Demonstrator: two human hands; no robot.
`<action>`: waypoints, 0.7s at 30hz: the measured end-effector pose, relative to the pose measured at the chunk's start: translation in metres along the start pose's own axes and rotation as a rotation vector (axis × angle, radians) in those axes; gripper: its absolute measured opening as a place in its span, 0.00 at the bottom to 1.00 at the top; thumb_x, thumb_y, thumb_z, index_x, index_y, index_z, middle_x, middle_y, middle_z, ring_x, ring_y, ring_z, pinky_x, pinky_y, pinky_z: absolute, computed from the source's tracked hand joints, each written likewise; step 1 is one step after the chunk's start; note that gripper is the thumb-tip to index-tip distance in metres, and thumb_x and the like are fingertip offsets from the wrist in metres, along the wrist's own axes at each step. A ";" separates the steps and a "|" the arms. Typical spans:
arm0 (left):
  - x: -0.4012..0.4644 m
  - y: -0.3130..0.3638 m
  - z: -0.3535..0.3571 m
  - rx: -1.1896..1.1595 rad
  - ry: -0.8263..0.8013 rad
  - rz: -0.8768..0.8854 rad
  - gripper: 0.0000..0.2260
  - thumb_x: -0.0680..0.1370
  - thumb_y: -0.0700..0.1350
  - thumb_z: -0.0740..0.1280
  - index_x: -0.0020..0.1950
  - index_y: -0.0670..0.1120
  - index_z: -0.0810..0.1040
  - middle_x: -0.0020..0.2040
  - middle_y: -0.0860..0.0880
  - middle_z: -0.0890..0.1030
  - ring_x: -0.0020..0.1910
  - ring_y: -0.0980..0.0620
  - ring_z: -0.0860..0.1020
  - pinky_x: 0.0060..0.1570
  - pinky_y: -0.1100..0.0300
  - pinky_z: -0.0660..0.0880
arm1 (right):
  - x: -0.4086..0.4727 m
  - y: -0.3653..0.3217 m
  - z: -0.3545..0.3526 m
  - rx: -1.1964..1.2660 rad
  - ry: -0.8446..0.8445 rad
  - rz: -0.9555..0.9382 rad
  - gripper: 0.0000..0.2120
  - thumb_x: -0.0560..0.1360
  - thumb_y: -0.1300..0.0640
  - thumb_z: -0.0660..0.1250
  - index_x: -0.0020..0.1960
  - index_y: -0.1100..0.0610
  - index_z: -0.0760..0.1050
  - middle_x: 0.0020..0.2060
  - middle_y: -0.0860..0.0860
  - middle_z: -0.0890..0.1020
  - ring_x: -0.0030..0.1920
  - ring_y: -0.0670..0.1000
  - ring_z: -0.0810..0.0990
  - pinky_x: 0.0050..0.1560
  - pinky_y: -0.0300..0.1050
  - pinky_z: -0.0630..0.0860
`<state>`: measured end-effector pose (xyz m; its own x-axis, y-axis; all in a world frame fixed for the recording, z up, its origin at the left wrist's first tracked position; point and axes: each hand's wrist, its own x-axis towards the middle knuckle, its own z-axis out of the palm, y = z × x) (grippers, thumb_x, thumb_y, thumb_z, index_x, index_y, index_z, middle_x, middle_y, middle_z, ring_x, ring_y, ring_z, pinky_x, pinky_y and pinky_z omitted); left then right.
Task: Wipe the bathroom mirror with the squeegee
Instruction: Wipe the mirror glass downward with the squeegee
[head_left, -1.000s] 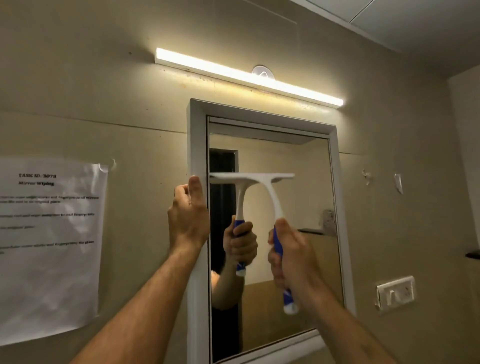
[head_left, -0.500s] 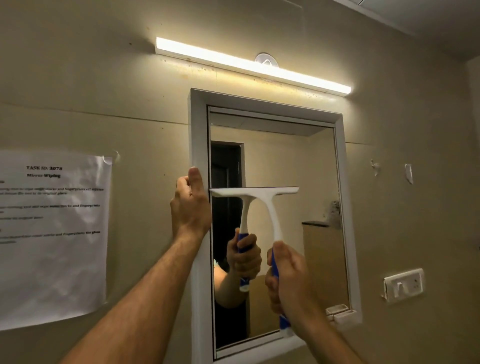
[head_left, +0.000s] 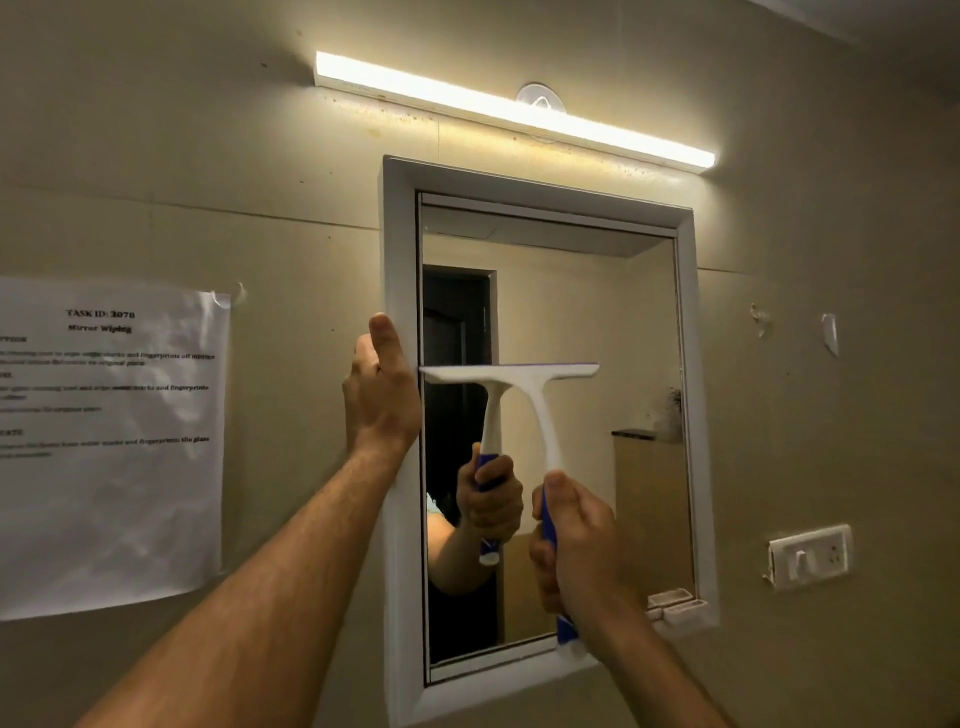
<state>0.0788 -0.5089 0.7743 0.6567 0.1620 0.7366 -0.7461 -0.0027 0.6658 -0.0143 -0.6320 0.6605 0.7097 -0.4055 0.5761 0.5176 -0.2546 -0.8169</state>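
the mirror (head_left: 571, 312) is mounted on the wall (head_left: 208, 182), with a light bar (head_left: 514, 111) fixed above it. a printed sheet (head_left: 109, 447) is taped well to its left and a switch plate (head_left: 810, 556) is set low to its right. the squeegee (head_left: 511, 375) is laid blade-up across the left half of the glass, its handle held below by the right hand (head_left: 576, 540), while the left edge of the frame (head_left: 401, 249) is gripped beside the blade by the left hand (head_left: 382, 400)

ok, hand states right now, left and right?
Left hand: holding the mirror frame at its left edge, thumb pointing up.
Right hand: gripping the squeegee by its blue handle.
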 end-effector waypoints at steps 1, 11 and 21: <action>0.000 -0.002 -0.001 0.000 0.006 -0.007 0.29 0.80 0.60 0.42 0.71 0.43 0.64 0.39 0.63 0.64 0.34 0.67 0.63 0.35 0.73 0.59 | -0.005 0.004 -0.001 0.014 -0.007 0.017 0.20 0.78 0.42 0.53 0.40 0.56 0.72 0.23 0.48 0.71 0.21 0.43 0.66 0.22 0.37 0.64; 0.000 0.000 0.002 0.030 0.013 -0.006 0.27 0.81 0.59 0.43 0.73 0.45 0.63 0.41 0.58 0.67 0.36 0.69 0.62 0.37 0.69 0.63 | 0.030 -0.031 -0.003 0.029 0.004 -0.083 0.17 0.80 0.43 0.52 0.41 0.50 0.72 0.25 0.46 0.74 0.21 0.40 0.72 0.25 0.32 0.67; 0.006 -0.008 0.001 0.039 0.016 -0.005 0.26 0.82 0.58 0.44 0.68 0.42 0.67 0.37 0.61 0.64 0.34 0.66 0.63 0.32 0.71 0.59 | -0.015 0.032 0.002 0.026 -0.003 -0.019 0.20 0.80 0.45 0.53 0.38 0.57 0.70 0.24 0.48 0.69 0.21 0.42 0.65 0.23 0.36 0.64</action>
<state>0.0883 -0.5088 0.7737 0.6584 0.1778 0.7314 -0.7377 -0.0400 0.6739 -0.0073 -0.6329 0.6255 0.7014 -0.3979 0.5913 0.5432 -0.2387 -0.8049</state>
